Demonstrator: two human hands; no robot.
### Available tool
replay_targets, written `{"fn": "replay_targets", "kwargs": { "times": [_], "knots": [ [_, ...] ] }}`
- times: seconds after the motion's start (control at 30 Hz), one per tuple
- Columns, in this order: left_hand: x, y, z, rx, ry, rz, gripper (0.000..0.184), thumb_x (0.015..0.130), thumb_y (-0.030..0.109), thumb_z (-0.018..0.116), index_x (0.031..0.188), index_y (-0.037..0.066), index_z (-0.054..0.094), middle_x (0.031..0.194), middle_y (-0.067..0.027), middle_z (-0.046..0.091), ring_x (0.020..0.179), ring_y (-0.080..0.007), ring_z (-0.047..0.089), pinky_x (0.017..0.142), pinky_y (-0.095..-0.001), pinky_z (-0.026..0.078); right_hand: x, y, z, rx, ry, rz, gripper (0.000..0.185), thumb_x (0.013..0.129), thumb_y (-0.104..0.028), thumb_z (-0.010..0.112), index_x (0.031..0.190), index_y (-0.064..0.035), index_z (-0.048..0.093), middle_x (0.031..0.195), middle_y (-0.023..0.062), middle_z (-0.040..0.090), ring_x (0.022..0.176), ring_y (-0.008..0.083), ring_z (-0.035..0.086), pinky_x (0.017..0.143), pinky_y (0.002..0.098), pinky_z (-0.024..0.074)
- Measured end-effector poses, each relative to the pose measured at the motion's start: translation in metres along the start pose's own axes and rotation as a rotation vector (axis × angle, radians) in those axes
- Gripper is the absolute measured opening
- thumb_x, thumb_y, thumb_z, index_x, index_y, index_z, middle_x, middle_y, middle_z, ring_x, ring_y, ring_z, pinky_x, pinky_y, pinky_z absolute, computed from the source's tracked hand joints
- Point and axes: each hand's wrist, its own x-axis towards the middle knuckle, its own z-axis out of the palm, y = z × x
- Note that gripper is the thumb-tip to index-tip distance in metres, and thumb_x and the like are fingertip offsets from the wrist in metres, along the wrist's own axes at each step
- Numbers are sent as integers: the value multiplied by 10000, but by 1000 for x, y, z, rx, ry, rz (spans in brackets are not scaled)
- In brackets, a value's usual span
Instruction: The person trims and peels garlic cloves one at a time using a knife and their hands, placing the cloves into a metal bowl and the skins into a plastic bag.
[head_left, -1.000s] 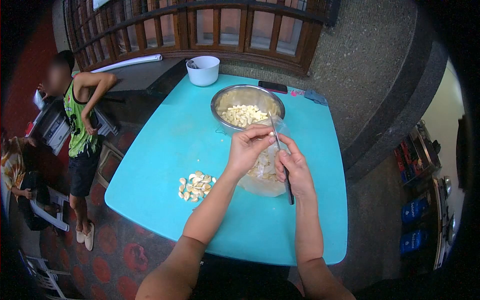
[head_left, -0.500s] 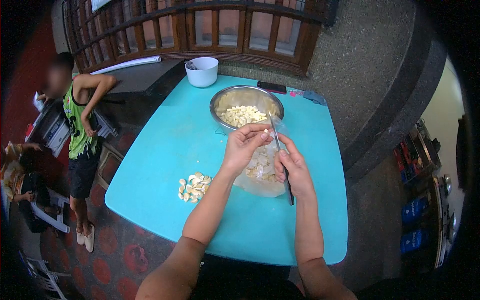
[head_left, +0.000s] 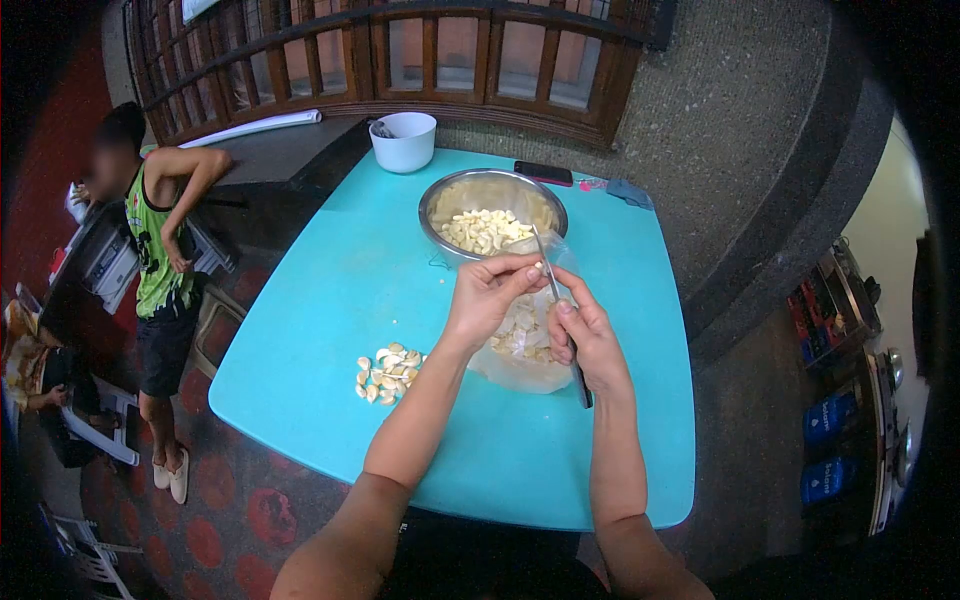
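Observation:
My left hand (head_left: 492, 297) pinches a small pale garlic clove (head_left: 540, 266) between thumb and fingertips. My right hand (head_left: 590, 338) grips a knife (head_left: 549, 268) with a dark handle, its blade pointing up and away beside the clove. Below both hands lies a clear plastic bag (head_left: 545, 376) with papery garlic skins in it. Just beyond them, a steel bowl (head_left: 437, 187) holds many peeled cloves (head_left: 480, 231). To the left of my left forearm, a small pile of unpeeled garlic cloves (head_left: 387, 374) rests on the turquoise table (head_left: 310, 300).
A white bowl (head_left: 404, 150) stands at the far left table corner. A phone (head_left: 543, 173) and a bluish cloth (head_left: 630, 194) lie along the back edge. A person in a green top (head_left: 155, 255) stands left of the table, another person (head_left: 45, 370) sits lower left.
The knife blade has shifted slightly and now meets the clove at my left fingertips. Both hands stay in nearly the same place above the bag.

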Motion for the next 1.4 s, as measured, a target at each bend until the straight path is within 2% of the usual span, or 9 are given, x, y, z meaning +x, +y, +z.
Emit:
{"fn": "replay_targets", "kwargs": {
  "times": [0.3, 0.6, 0.8, 1.1, 1.2, 1.4],
  "knots": [
    [1, -1, -5, 204, -53, 113, 181, 841, 29, 623, 1006, -40, 650, 981, -103, 638, 875, -146, 615, 802, -270, 520, 0, 2, -4, -11, -30, -20, 380, 962, -173, 417, 1338, -124, 398, 580, -49, 361, 461, 29, 322, 421, 184, 289],
    [-1, 4, -1, 105, -28, 19, 233, 839, 41, 628, 1057, -44, 626, 989, -121, 658, 876, -154, 630, 821, -286, 519, 1, 4, -3, 83, -34, -23, 386, 965, -181, 416, 1343, -114, 383, 602, -36, 373, 459, 34, 330, 418, 186, 302],
    [2, 4, -5, 49, -4, 8, 212, 838, 38, 626, 1034, -42, 617, 1007, -127, 655, 871, -162, 636, 822, -289, 523, 1, 3, -6, 161, -46, -44, 400, 971, -189, 406, 1359, -109, 349, 609, -30, 376, 457, 40, 340, 419, 192, 314],
    [1, 7, -7, 0, 30, -21, 197, 819, 15, 644, 1006, -37, 615, 912, -118, 657, 816, -161, 645, 770, -285, 539, -2, -3, -1, 43, -63, -7, 408, 967, -181, 406, 1366, -121, 343, 585, -38, 361, 465, 36, 330, 426, 185, 302],
    [1, 6, -7, 18, 10, 31, 206, 815, 24, 655, 1008, -37, 615, 884, -110, 658, 805, -159, 648, 746, -279, 542, -3, -4, 1, 14, -68, 14, 401, 965, -176, 407, 1360, -125, 355, 586, -43, 354, 471, 32, 321, 432, 182, 296],
    [0, 3, -5, 42, 22, 53, 229, 782, -1, 676, 1001, -35, 617, 888, -120, 665, 791, -160, 650, 730, -277, 544, -1, 1, -1, -7, -50, -11, 385, 962, -168, 406, 1344, -127, 376, 588, -48, 349, 475, 30, 312, 441, 179, 294]
  ]
}}
